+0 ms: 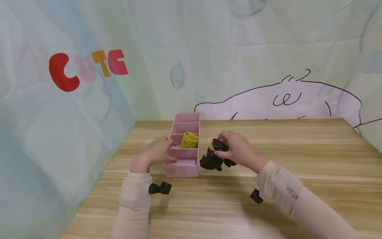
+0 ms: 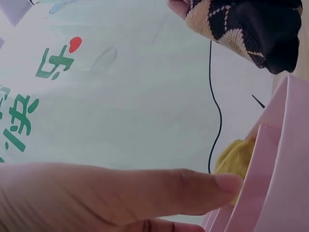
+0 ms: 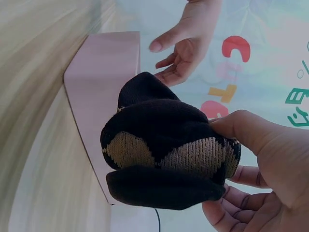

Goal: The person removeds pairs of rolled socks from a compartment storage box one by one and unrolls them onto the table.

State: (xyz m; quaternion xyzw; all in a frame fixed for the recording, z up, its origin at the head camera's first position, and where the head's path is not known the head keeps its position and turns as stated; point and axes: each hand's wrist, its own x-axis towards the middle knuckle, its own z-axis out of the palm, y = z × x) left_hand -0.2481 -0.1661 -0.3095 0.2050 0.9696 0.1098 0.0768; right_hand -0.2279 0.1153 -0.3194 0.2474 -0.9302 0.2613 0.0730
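Note:
My right hand [image 1: 241,150] pinches a folded pair of black socks [image 1: 210,160] with tan diamonds, just right of the pink box. In the right wrist view the sock bundle [image 3: 159,145] fills the middle, thumb on one side and fingers on the other. The pink divided box [image 1: 182,171] stands lengthwise on the table. A rolled yellow cloth piece [image 1: 189,140], perhaps a sock, sits in one of its middle compartments. My left hand [image 1: 156,152] is at the box's left wall, its thumb straight and its fingers relaxed over the compartments.
The wooden table [image 1: 215,212] reaches back to a printed cloth backdrop [image 1: 238,59], and another stretch of it runs along the left side. Dark camera mounts are strapped at both wrists, over light sleeves [image 1: 135,189].

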